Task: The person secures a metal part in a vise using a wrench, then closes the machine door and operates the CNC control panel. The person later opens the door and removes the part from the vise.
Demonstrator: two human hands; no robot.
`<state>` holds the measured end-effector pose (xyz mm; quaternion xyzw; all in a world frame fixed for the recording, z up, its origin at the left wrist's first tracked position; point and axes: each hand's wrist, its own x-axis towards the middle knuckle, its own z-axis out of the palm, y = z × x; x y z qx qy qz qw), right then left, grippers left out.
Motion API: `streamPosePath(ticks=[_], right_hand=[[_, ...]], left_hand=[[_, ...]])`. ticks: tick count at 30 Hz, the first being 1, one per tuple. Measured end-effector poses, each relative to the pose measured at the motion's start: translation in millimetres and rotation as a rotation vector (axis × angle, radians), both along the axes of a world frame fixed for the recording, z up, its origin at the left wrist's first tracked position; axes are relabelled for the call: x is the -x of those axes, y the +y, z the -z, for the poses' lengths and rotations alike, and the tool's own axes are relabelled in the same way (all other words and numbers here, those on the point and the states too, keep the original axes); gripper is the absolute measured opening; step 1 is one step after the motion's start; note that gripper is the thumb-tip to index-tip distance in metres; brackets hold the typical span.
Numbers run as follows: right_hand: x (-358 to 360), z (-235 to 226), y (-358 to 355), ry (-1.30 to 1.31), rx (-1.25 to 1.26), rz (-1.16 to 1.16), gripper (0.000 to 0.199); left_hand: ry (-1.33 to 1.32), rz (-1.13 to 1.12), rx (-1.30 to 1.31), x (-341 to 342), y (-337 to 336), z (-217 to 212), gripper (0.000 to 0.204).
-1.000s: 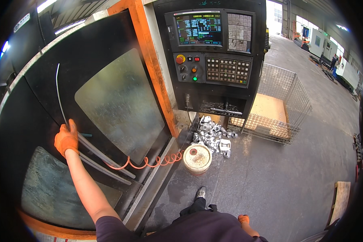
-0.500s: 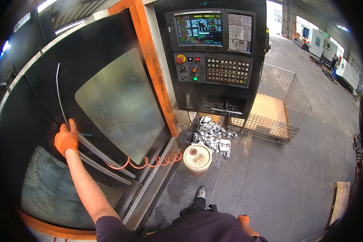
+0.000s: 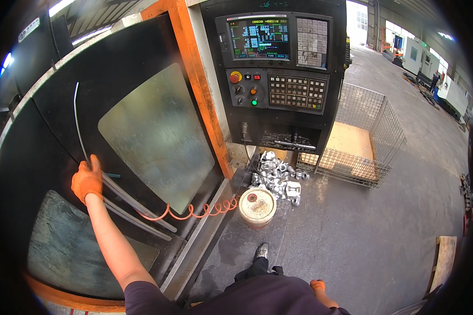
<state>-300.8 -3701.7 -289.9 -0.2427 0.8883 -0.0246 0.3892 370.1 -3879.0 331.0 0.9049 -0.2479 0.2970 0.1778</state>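
Note:
My left hand (image 3: 87,181), in an orange glove, is closed around what looks like an air blow gun, beside the grey door handles (image 3: 142,206). The gun's thin bent metal tube (image 3: 77,118) rises above my fist; its body is mostly hidden by the glove. A small teal piece (image 3: 111,175) sticks out on the right of the hand. An orange coiled hose (image 3: 205,209) runs from behind the handles toward the white bucket. Low by my side, my right hand (image 3: 317,285), also gloved in orange, has its fingers curled, with nothing visible in them.
Black machine doors with cloudy windows (image 3: 157,136) fill the left. A control panel (image 3: 276,79) with a lit screen stands ahead. Below it are a lidded bucket (image 3: 257,206), a heap of shiny metal parts (image 3: 278,176) and a wire mesh cage (image 3: 373,113). Distant people stand far right.
The figures on the control screen differ. Both hands, the hose and the doors look unmoved.

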Motion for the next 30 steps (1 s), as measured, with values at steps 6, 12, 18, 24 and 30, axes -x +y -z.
streamPosePath(ticks=[6,12,18,24,30], right_hand=[[-6,-19,-2,0.002,0.029,0.007,0.045],[-1,-15,-4,-0.014,-0.030,-0.005,0.043],[-1,-5,-3,0.016,-0.006,-0.027,0.043],[8,29,0,-0.040,-0.020,-0.062,0.043],[28,82,5,-0.012,-0.039,-0.134,0.042]], left_hand=[[-0.043,0.000,0.004,-4,1,2,0.056],[-0.037,0.008,0.014,-4,0,2,0.056],[-0.054,0.003,0.024,-4,0,4,0.056],[-0.053,-0.009,0.018,-4,5,0,0.055],[-0.039,0.004,0.011,1,0,2,0.055]])
